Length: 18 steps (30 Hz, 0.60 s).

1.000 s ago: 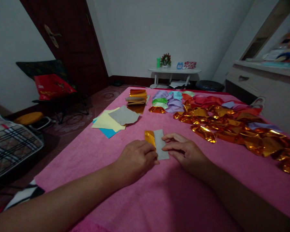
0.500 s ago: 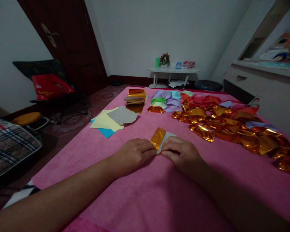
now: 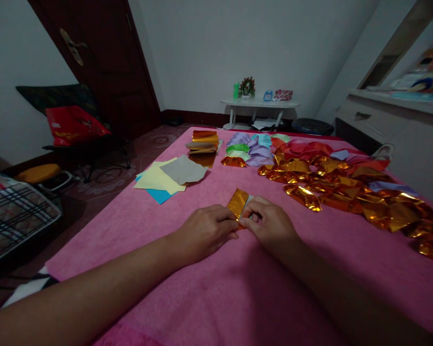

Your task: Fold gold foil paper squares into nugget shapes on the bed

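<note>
A small folded sheet of gold foil paper (image 3: 237, 202) with a grey back lies on the pink cloth (image 3: 187, 298) between my hands. The fingers of my left hand (image 3: 207, 230) are closed at its near left edge. My right hand (image 3: 270, 223) pinches the right side of the sheet, and its fingers hide most of the grey strip there. Just beyond are loose sheets, a grey sheet (image 3: 184, 169), a yellow sheet (image 3: 155, 178) and a blue sheet (image 3: 161, 195). Behind them stands a stack of gold foil paper (image 3: 205, 139).
Many folded gold foil pieces (image 3: 339, 190) spread over the right side of the cloth, with purple paper pieces (image 3: 259, 156) and other colours behind. A white side table (image 3: 256, 103) stands by the wall. A chair with a red bag (image 3: 74, 126) is at the left.
My right hand has moved slightly left over the foil paper, and less of the grey back shows now. My left fingers have shifted a little to the right along the near edge.
</note>
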{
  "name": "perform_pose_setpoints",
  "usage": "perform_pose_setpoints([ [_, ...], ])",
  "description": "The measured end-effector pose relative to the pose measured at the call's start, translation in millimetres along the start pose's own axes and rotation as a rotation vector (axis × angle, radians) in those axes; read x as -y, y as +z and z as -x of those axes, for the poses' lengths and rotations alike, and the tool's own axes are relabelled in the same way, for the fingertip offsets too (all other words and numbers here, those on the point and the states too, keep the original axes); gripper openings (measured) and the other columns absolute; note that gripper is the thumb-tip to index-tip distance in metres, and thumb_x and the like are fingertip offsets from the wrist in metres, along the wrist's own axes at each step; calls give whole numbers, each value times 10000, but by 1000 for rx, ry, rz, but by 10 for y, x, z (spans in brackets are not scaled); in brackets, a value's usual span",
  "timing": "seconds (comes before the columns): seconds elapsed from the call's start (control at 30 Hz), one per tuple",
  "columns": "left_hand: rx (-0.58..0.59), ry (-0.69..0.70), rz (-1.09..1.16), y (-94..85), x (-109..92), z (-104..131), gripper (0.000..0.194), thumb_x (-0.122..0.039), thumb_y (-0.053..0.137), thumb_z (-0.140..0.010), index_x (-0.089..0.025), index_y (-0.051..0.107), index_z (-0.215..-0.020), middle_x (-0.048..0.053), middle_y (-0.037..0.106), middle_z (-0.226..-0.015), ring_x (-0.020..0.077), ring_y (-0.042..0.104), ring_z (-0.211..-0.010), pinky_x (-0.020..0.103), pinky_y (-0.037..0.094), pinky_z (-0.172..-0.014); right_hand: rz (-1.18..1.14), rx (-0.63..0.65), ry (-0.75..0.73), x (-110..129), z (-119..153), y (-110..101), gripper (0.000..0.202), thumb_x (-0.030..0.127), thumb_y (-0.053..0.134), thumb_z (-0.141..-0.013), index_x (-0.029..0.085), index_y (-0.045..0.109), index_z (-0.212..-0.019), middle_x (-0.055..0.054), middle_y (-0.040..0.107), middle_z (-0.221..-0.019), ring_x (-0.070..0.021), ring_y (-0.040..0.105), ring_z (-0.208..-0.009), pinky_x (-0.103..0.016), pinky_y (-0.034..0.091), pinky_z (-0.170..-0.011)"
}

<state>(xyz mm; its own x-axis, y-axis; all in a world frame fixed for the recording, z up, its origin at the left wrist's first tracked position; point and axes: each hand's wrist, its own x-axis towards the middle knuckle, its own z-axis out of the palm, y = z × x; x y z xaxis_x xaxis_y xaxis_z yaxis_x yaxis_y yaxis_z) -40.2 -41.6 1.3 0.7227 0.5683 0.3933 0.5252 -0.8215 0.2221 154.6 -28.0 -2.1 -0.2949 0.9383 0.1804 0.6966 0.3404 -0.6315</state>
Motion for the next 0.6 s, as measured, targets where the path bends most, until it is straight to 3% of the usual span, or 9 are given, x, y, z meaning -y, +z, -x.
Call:
perform_pose_setpoints([
  [0.1,12,-22,-68,31,-19,-33,233,-249,460,-918,-169,675,-957,65,656,-906,158,593,-799,272,485,-686,24,-33,11,0,-4,8,84,165,631,-716,194,578,-659,8,520,-741,-116,494,-589,-260,392,-554],
  [0.2,44,-17,-115,26,-27,-48,266,-223,413,-934,-165,672,-951,63,651,-886,148,585,-791,258,477,-678,-13,-187,-50,-30,-12,3,45,176,621,-728,198,584,-744,-22,552,-832,-158,553,-720,-289,453,-646],
  [0.3,100,55,-121,-42,32,-54,267,-209,401,-939,-152,661,-954,67,651,-904,142,586,-814,249,480,-695,-71,-327,-126,-83,-38,4,186,230,568,-797,199,603,-977,-77,573,-1079,-219,549,-1017,-359,453,-870],
  [0.37,149,137,-118,-120,114,-62,256,-191,404,-938,-141,655,-944,73,652,-910,143,588,-839,257,484,-742,-109,-311,-113,-123,-61,20,305,275,508,-852,199,569,-1141,-93,560,-1195,-231,518,-1116,-390,420,-951],
  [0.47,193,221,-115,-254,233,-81,237,-176,420,-931,-146,655,-917,74,657,-912,156,583,-899,279,471,-814,-162,-238,-19,-168,-84,53,397,325,464,-883,193,522,-1253,-95,604,-1178,-234,550,-1092,-398,439,-932],
  [0.6,196,169,-33,-333,243,-111,231,-299,478,-917,-173,666,-964,62,660,-957,169,577,-914,290,462,-815,-262,-240,45,-177,-81,64,343,299,507,-840,174,600,-1145,-87,650,-1066,-215,608,-938,-336,493,-778],
])
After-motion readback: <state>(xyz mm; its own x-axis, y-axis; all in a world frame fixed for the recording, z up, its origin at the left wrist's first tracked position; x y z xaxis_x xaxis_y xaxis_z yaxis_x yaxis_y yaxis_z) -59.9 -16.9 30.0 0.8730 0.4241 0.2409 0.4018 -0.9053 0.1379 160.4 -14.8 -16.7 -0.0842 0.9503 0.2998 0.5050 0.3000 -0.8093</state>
